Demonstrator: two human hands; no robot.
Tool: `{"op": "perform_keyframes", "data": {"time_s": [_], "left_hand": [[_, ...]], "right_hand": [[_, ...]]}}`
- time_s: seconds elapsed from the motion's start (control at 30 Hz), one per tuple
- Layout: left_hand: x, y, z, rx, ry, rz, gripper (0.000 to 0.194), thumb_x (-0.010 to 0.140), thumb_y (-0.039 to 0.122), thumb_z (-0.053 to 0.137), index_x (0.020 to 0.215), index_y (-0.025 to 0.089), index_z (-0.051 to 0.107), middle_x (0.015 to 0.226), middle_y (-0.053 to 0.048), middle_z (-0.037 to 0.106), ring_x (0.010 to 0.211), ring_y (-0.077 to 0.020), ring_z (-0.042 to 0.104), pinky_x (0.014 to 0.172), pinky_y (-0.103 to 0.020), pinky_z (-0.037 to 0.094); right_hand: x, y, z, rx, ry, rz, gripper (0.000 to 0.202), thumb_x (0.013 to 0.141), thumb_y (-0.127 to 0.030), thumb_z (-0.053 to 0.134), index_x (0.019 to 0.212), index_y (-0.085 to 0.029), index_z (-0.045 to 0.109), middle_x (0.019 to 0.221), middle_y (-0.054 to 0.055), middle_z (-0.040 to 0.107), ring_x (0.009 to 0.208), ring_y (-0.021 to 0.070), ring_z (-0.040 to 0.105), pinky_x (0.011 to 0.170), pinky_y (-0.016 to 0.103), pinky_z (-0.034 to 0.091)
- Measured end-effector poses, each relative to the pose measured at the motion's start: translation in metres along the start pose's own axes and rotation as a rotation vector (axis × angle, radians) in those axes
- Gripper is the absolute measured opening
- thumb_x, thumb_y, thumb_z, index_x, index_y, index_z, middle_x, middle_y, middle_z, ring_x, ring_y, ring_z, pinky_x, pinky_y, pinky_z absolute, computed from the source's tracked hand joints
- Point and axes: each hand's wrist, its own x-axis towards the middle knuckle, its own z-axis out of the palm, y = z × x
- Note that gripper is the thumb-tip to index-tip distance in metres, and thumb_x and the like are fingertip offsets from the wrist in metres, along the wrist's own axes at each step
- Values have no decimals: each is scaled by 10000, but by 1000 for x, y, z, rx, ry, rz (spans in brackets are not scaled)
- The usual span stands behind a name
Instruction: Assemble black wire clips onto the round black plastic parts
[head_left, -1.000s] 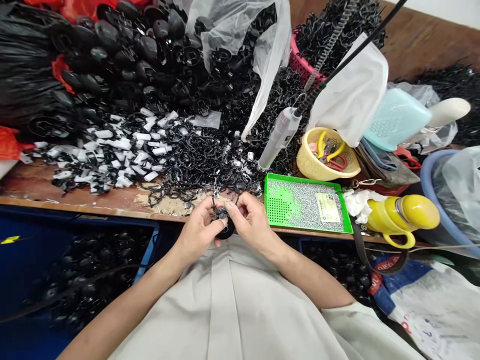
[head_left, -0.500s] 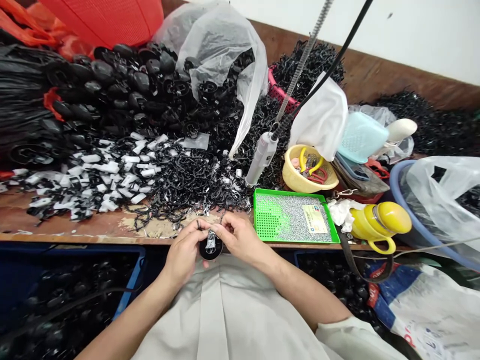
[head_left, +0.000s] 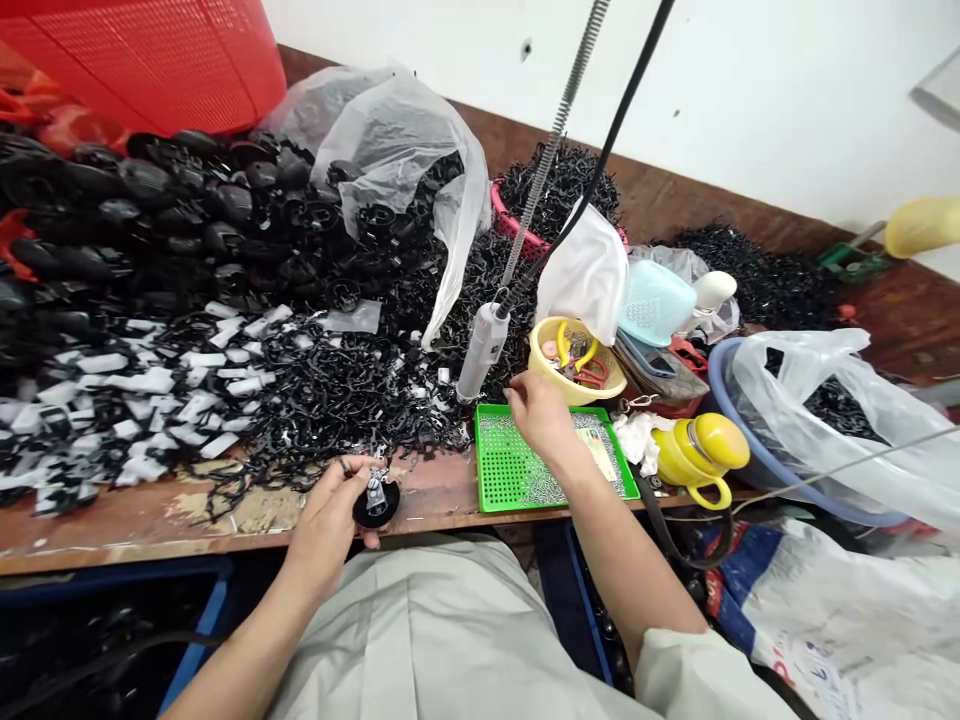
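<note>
My left hand (head_left: pixel 328 515) is closed round the edge of a round black plastic part (head_left: pixel 377 505) with a clear and whitish piece set in its middle, just above the table's front edge. My right hand (head_left: pixel 541 412) is over the green tray (head_left: pixel 491 497), its fingers loosely curled and slightly apart, with nothing visible in them. Small silvery screws (head_left: pixel 541 487) and a card (head_left: pixel 598 452) lie in that tray. Left of my right fingertips hangs a grey electric screwdriver (head_left: pixel 482 350) on a spring and black cable; a small gap separates them.
Heaps of white pieces (head_left: pixel 150 385) and thin black clips (head_left: pixel 337 385) cover the table's left side, with black shells (head_left: pixel 225 205) behind. On the right stand a yellow bowl (head_left: pixel 541 372) with pliers, a yellow cup (head_left: pixel 694 450) and a blue tub (head_left: pixel 720 375).
My right hand has left the black part and moved right, over the tray beside the screwdriver. My left hand still holds the part. The view has turned to the right.
</note>
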Motion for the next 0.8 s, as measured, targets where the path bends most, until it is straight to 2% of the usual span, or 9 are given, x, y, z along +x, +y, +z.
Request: {"op": "perform_keyframes", "data": {"time_s": [0.17,0.27,0.37,0.4,0.47,0.53,0.6,0.7,0.8], "left_hand": [[0,-2,-1,105,-19,24,309,761,454,607,949,209,601,575,38,549,402,-128,500,301,-212,381],[-1,-4,-6,92,-28,26,298,781,467,600,943,216,599,607,24,575,427,-140,514,322,-222,388],[-7,-3,-6,134,-28,66,295,808,490,596,942,228,611,761,-19,637,522,-162,557,358,-241,419],[-10,-1,-4,179,-48,112,283,827,483,587,951,232,623,849,-40,659,612,-179,599,419,-254,469],[-19,5,2,278,-134,258,241,876,433,554,980,239,651,1048,-73,671,907,-223,648,699,-303,559],[-28,12,8,333,-270,413,219,918,364,510,1009,238,664,1181,-83,652,1166,-244,575,1026,-366,441],[-34,17,11,363,-348,486,218,939,324,479,1036,240,655,1191,-79,651,1192,-236,558,1101,-386,357],[-36,15,5,357,-261,473,223,948,337,457,1039,243,637,1065,-68,655,1024,-218,604,958,-359,469],[-33,7,-8,236,-88,306,247,920,426,482,1015,243,618,922,-49,604,775,-191,584,583,-280,529]], "right_hand": [[19,-13,7,-120,-56,6,219,933,-327,504,913,-163,646,945,110,667,817,218,624,709,310,438],[14,-9,-2,-84,60,9,235,951,-306,454,920,-161,637,948,112,650,835,211,605,723,309,433],[-9,-2,-16,151,152,-81,203,912,-309,514,815,-172,628,840,79,626,767,189,568,689,299,426],[-19,-3,-19,276,80,-135,188,889,-301,544,766,-179,618,783,54,611,719,171,550,657,285,419],[-39,-12,-21,558,-233,-240,174,854,-276,580,706,-187,595,697,2,578,634,128,510,587,245,392],[-56,-28,-15,813,-562,-280,155,832,-273,605,707,-183,587,650,-33,551,577,94,468,536,210,363],[-67,-48,-3,1025,-714,-200,200,826,-310,619,690,-181,551,576,-64,494,511,68,411,489,188,332],[-75,-76,20,1259,-716,10,307,843,-431,615,696,-194,488,513,-92,462,411,46,358,414,172,283],[-82,-97,39,1334,-653,110,344,854,-535,592,808,-205,506,565,-77,542,378,53,431,376,169,294]]}}
